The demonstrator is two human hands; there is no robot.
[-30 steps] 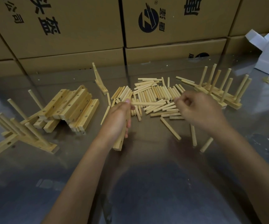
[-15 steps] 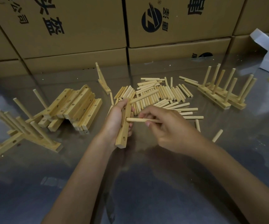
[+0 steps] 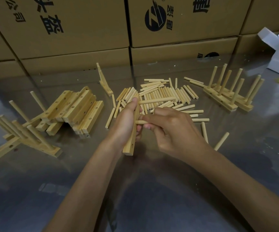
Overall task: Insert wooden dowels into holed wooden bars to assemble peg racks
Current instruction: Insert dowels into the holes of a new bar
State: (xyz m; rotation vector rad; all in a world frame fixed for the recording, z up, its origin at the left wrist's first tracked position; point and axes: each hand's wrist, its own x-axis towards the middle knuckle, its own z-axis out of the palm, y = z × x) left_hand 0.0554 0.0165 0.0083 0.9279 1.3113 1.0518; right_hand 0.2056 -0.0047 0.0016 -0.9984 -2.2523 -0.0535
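Head view: hands (image 3: 174, 131) gripping dowel (image 3: 140, 122), bar (image 3: 132, 139).

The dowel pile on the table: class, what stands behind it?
Behind the dowel pile stand stacked cardboard boxes. The hands hide the pile's near edge.

Dim light, dark foreground shadow, wide-angle edge warping
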